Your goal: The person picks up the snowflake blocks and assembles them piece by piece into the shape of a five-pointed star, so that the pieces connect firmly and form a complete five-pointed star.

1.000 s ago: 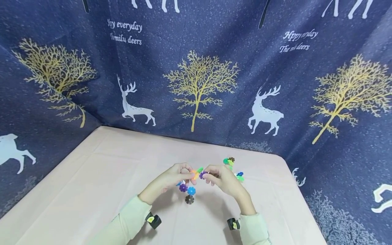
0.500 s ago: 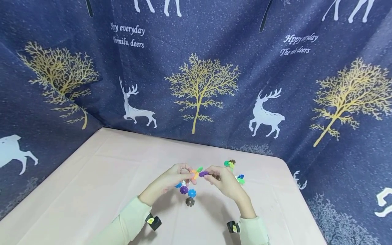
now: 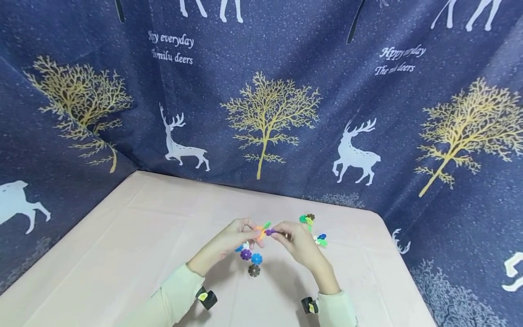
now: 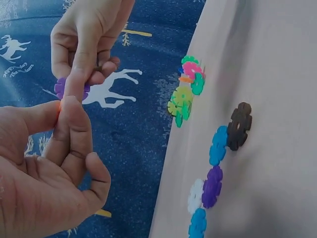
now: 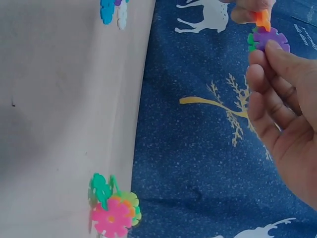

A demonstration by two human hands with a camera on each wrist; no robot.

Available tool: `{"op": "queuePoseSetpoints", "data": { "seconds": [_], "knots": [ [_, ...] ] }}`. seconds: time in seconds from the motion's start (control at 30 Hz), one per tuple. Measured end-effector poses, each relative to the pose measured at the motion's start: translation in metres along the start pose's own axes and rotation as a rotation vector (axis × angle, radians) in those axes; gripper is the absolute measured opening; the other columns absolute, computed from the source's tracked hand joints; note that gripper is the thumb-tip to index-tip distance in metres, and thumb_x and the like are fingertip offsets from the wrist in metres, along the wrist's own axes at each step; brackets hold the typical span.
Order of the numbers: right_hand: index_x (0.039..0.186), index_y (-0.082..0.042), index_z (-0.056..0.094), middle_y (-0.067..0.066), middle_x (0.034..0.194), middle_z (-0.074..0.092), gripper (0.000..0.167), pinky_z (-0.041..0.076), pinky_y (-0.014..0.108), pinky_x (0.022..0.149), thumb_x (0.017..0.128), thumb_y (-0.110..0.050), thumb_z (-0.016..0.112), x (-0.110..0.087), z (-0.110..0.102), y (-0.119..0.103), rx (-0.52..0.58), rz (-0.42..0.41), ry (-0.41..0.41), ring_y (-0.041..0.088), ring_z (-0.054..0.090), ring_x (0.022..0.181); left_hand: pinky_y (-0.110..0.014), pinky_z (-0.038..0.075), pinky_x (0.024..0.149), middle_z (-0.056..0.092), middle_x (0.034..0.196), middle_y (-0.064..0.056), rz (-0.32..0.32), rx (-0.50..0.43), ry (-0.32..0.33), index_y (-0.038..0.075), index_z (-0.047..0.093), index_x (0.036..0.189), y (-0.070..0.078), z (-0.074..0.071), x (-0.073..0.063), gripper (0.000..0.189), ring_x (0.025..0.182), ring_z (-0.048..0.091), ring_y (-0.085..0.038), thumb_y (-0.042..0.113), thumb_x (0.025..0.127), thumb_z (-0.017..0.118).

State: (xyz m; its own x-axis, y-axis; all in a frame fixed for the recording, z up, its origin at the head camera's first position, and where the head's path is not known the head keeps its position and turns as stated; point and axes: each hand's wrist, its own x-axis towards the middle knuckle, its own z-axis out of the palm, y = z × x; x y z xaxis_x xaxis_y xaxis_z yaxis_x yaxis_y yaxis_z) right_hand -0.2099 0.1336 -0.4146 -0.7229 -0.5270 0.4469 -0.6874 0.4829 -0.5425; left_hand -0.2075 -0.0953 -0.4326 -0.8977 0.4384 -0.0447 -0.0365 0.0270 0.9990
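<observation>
My left hand point(image 3: 239, 232) pinches an orange notched plastic disc point(image 5: 263, 20) between thumb and fingertips. From the right, my right hand point(image 3: 298, 240) grips a purple notched disc point(image 5: 271, 38) by its edge. The purple disc's rim meets the orange one in the head and right wrist views. A green disc point(image 3: 267, 225) stands beside the orange one, partly hidden behind the purple in the right wrist view. Both hands are raised above the table, and my left fingers cover most of the orange disc in the left wrist view.
Below my left hand lie brown point(image 4: 239, 126), blue point(image 4: 218, 145), purple point(image 4: 213, 186) and white point(image 4: 195, 196) discs in a row. Farther right on the pale table point(image 3: 163, 204) are more discs, among them a pink one point(image 5: 111, 218). A patterned blue cloth point(image 3: 286, 59) hangs behind.
The purple disc has turned from face-on to edge-on in the head view and come up against the orange disc. My left hand has barely moved.
</observation>
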Motion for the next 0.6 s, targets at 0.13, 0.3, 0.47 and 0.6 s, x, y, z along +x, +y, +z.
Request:
{"op": "queuePoseSetpoints", "data": {
  "seconds": [0.13,0.3,0.47,0.6],
  "knots": [
    [0.094,-0.012,0.075,-0.003,0.088,0.073,0.005,0.052,0.022,0.061,0.092,-0.009,0.071,0.0002,0.003,0.001,-0.029,-0.078,0.082,0.002,0.059,0.069,-0.033,0.046,0.083,0.075,0.084,-0.013,0.027,-0.036,-0.022,0.005,0.053,0.093,0.0013,0.0025,0.0014,0.013,0.064,0.06,-0.014,0.013,0.099,0.061],
    [0.094,-0.01,0.075,-0.002,0.088,0.072,0.005,0.052,0.021,0.063,0.091,-0.008,0.072,0.0009,0.0072,0.0007,-0.032,-0.121,0.128,0.003,0.06,0.072,-0.024,0.047,0.066,0.075,0.083,-0.012,0.026,-0.096,-0.048,0.008,0.053,0.09,0.0008,0.0028,0.0026,0.013,0.061,0.059,-0.011,0.011,0.099,0.06],
    [0.094,-0.009,0.075,-0.002,0.086,0.072,0.005,0.051,0.021,0.061,0.09,-0.008,0.072,-0.0002,0.0073,0.0033,-0.037,-0.133,0.138,0.003,0.059,0.07,-0.025,0.046,0.066,0.076,0.084,-0.011,0.004,-0.096,-0.053,0.008,0.053,0.091,-0.0003,0.0031,0.0039,0.012,0.061,0.059,-0.01,0.011,0.1,0.06],
    [0.095,-0.011,0.075,-0.004,0.087,0.071,0.005,0.052,0.021,0.061,0.091,-0.009,0.072,-0.0017,0.0054,0.006,-0.029,-0.109,0.123,0.002,0.059,0.07,-0.026,0.047,0.067,0.076,0.085,-0.012,-0.005,-0.08,-0.061,0.008,0.053,0.093,-0.0008,0.0039,0.0054,0.011,0.061,0.059,-0.01,0.013,0.1,0.061]
  ]
}}
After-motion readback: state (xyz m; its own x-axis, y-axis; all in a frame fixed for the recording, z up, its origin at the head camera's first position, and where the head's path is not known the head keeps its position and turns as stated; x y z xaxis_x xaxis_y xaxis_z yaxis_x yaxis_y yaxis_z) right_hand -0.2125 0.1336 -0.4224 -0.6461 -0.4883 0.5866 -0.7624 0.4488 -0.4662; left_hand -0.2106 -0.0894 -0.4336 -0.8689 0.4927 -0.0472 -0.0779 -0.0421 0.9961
